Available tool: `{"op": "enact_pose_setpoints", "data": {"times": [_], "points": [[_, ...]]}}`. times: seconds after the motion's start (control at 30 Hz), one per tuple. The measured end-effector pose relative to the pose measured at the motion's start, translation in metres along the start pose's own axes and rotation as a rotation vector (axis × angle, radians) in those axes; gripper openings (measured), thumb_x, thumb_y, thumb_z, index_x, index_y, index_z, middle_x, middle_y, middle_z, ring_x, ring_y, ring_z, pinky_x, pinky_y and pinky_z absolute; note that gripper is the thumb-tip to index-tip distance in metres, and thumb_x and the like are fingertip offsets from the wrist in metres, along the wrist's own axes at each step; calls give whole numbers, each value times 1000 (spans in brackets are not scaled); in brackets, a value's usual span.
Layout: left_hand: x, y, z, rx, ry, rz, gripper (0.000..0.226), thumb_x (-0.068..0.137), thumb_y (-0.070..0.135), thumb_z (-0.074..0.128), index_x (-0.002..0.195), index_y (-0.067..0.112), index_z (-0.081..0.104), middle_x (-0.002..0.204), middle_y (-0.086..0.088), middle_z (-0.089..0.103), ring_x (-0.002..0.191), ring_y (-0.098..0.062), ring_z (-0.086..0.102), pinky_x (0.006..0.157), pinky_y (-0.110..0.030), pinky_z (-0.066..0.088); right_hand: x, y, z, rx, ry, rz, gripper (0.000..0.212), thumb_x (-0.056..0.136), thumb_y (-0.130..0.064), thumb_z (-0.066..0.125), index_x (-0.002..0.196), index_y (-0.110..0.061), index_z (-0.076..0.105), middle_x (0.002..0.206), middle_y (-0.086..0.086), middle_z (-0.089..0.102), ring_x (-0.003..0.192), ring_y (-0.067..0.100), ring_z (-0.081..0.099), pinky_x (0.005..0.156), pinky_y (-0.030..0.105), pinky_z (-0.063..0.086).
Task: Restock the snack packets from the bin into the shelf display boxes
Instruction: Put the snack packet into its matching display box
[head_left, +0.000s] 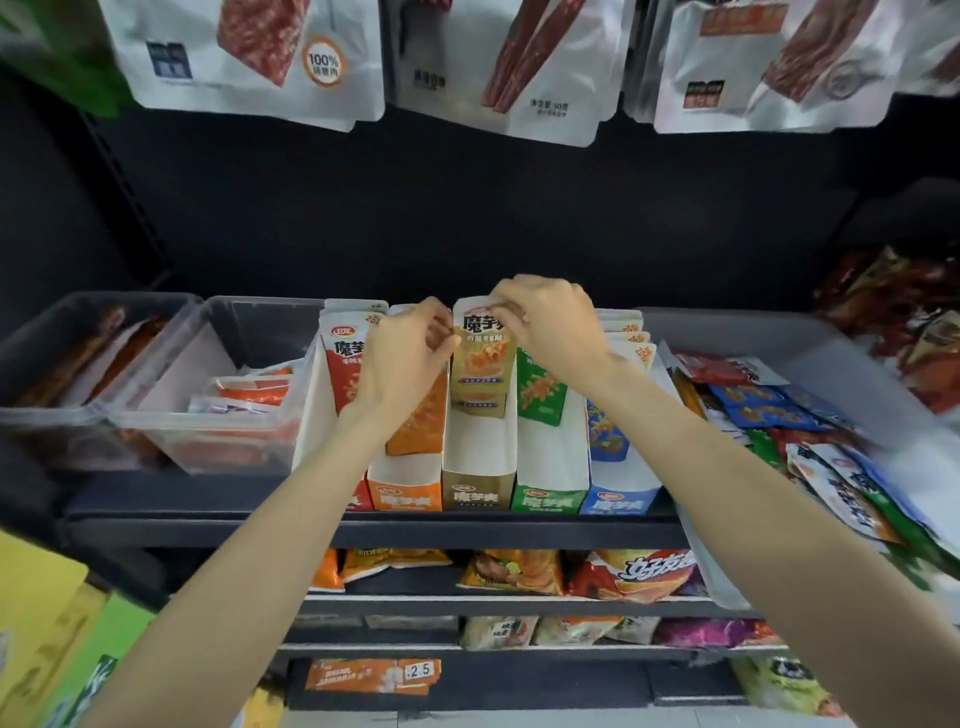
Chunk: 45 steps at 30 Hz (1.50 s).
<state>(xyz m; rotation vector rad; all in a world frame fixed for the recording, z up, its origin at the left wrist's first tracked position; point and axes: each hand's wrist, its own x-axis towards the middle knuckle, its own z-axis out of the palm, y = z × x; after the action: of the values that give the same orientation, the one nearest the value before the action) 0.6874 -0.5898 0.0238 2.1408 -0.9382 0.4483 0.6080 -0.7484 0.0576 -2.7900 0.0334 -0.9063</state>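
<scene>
Several narrow display boxes stand side by side on the shelf: red, orange (410, 493), tan (478, 486), green (548, 496) and blue (618, 496). A tan snack packet (480, 366) stands upright at the back of the tan box. My left hand (402, 358) pinches its upper left edge. My right hand (553, 322) pinches its top right corner from above. The bin (810, 353) with several loose mixed packets (769, 410) sits on the shelf to the right of the boxes.
Two clear tubs (208, 415) with orange and red packets stand to the left of the boxes. White pouches (249, 57) hang overhead. Lower shelves (519, 605) hold chip bags. Red and brown bags (898, 312) pile at the far right.
</scene>
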Motion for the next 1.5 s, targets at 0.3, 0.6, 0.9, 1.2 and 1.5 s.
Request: {"op": "enact_pose_setpoints", "data": {"times": [0.3, 0.6, 0.9, 1.2, 1.5], "points": [[2, -2, 7, 15, 33, 33, 37, 88, 20, 63, 124, 13, 57, 108, -6, 64, 89, -17, 60, 75, -28, 50, 8, 2, 26, -218, -58, 111, 16, 88, -20, 58, 103, -15, 62, 99, 2, 61, 98, 23, 54, 60, 31, 36], [-22, 50, 5, -192, 72, 306, 21, 93, 22, 53, 107, 13, 65, 94, 8, 63, 72, 0, 50, 65, -4, 35, -54, 22, -55, -101, 17, 35, 18, 89, -30, 59, 101, -18, 64, 91, -3, 64, 81, 16, 62, 61, 33, 50], [-37, 179, 66, -417, -9, 929, 15, 86, 13, 57, 92, 11, 71, 80, 0, 67, 80, -19, 57, 74, -28, 44, -210, 106, -182, -202, -370, 527, 24, 89, -45, 53, 96, -27, 69, 90, -9, 70, 80, 10, 65, 72, 32, 48], [-19, 256, 163, 21, -808, 1085, 33, 88, 46, 59, 115, 27, 62, 114, 8, 63, 110, -15, 52, 91, -31, 35, -270, 152, -197, -189, -569, 738, 57, 83, -56, 60, 131, -26, 54, 128, 2, 61, 112, 21, 59, 94, 40, 46], [-11, 259, 167, -95, -1098, 1015, 30, 86, 49, 61, 111, 34, 68, 120, 18, 63, 109, -3, 55, 93, -32, 45, -269, 158, -195, -250, -584, 666, 45, 86, -44, 63, 127, -29, 55, 122, 1, 62, 105, 20, 60, 90, 38, 47]]}}
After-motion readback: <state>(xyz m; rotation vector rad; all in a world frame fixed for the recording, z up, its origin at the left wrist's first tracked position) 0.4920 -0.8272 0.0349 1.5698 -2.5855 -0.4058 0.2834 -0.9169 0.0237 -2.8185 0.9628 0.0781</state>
